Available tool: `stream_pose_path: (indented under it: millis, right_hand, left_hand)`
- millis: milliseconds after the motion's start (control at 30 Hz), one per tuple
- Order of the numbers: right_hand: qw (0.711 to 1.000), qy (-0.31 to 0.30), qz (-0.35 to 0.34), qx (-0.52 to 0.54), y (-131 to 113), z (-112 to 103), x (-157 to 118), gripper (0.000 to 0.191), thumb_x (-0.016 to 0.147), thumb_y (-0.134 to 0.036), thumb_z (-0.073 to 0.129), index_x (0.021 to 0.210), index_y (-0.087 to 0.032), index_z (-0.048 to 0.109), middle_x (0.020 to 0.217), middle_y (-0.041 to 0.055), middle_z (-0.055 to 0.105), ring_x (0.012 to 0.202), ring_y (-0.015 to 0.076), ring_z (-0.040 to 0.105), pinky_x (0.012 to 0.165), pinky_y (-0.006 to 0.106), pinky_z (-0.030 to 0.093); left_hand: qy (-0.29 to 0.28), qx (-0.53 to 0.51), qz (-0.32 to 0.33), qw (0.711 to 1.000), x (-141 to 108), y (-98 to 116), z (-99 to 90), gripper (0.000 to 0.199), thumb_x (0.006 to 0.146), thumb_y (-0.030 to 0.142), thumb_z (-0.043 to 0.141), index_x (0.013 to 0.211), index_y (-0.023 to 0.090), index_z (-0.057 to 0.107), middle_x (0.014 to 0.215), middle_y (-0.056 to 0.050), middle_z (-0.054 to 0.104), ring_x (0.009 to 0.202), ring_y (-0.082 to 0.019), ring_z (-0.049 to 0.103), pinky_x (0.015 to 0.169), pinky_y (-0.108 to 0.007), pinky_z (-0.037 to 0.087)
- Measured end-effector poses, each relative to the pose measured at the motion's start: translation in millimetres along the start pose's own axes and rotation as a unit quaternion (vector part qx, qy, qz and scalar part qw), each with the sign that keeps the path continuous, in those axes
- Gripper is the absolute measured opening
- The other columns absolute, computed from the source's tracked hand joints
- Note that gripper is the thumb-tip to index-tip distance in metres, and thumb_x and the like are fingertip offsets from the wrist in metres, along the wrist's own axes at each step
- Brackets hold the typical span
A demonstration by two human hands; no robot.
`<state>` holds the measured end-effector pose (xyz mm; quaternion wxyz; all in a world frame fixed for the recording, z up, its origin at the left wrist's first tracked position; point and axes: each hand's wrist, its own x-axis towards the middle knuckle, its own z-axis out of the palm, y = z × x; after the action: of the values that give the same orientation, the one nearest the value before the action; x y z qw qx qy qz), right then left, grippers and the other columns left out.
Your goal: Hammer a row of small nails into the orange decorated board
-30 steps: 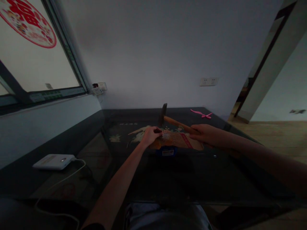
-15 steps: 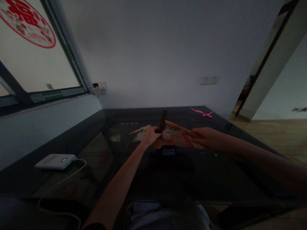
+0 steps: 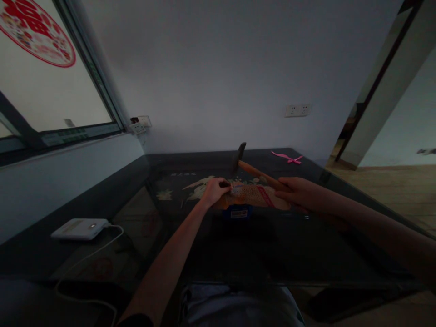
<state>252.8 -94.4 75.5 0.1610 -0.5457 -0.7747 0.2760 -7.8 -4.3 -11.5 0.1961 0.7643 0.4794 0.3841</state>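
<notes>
Black, glossy bench (image 3: 211,254) supports a blue container (image 3: 237,212), with a tan patterned piece (image 3: 250,194) lying across its top and jutting past both sides. The hammer (image 3: 260,175) has just swung up from its lower position; its head now hangs above and beyond the container, clear of the piece, apparently between taps. The right hand (image 3: 296,190), to the container's right, grips the wooden handle. The left hand (image 3: 213,190) stays narrow at the container's upper left, fingertips together on the piece; what they pinch, I cannot tell.
</notes>
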Motion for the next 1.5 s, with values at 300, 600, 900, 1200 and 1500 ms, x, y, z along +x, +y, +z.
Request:
stream_pose_path:
  millis: [300,600,900,1200,1500]
  right_hand:
    - [0.951,0.075,-0.004,0.301,39.1,57.7,-20.5,0.037,0.078,-0.050,0.057,0.094,-0.018,0.048,0.047,-0.0096,0.041,0.028,0.0047,0.035,0.028,0.016,0.027]
    - [0.865,0.159,-0.048,0.474,70.6,89.5,-21.4,0.030,0.076,-0.044,0.063,0.082,-0.023,0.043,0.045,-0.0115,0.036,0.026,0.0032,0.028,0.027,0.016,0.021]
    - [0.867,0.170,-0.032,0.467,69.2,91.9,-19.2,0.029,0.077,-0.044,0.062,0.079,-0.023,0.042,0.045,-0.0116,0.034,0.027,0.0030,0.028,0.027,0.016,0.022]
    - [0.885,0.145,-0.029,0.441,69.3,93.9,-19.6,0.029,0.077,-0.045,0.061,0.079,-0.022,0.043,0.046,-0.0108,0.037,0.028,0.0032,0.027,0.027,0.016,0.023]
    - [0.884,0.139,-0.035,0.445,61.4,91.2,-21.3,0.031,0.074,-0.043,0.064,0.077,-0.022,0.042,0.046,-0.0109,0.037,0.028,0.0029,0.028,0.027,0.016,0.023]
  left_hand:
    - [0.002,-0.091,0.079,0.993,-1.3,-5.1,-8.5,0.050,0.068,0.020,0.071,0.115,0.015,0.054,0.103,-0.009,0.065,0.090,-0.016,0.062,0.080,-0.029,0.050]
    - [0.101,0.169,-0.056,0.979,-33.0,-90.6,-91.7,0.020,0.082,0.023,0.051,0.095,0.017,0.064,0.098,-0.007,0.067,0.089,-0.018,0.061,0.083,-0.029,0.046]
    - [-0.004,0.351,-0.163,0.922,-45.1,-135.5,-83.0,0.019,0.079,0.028,0.053,0.086,0.019,0.069,0.092,-0.009,0.069,0.086,-0.022,0.062,0.073,-0.029,0.045]
    - [-0.019,0.451,-0.194,0.871,-37.6,-112.9,-58.5,0.017,0.075,0.026,0.057,0.078,0.015,0.070,0.091,-0.016,0.068,0.093,-0.027,0.060,0.080,-0.035,0.043]
    - [-0.014,0.430,-0.179,0.885,-38.1,-125.1,-59.3,0.017,0.078,0.023,0.052,0.079,0.015,0.067,0.091,-0.013,0.068,0.089,-0.024,0.062,0.077,-0.031,0.042]
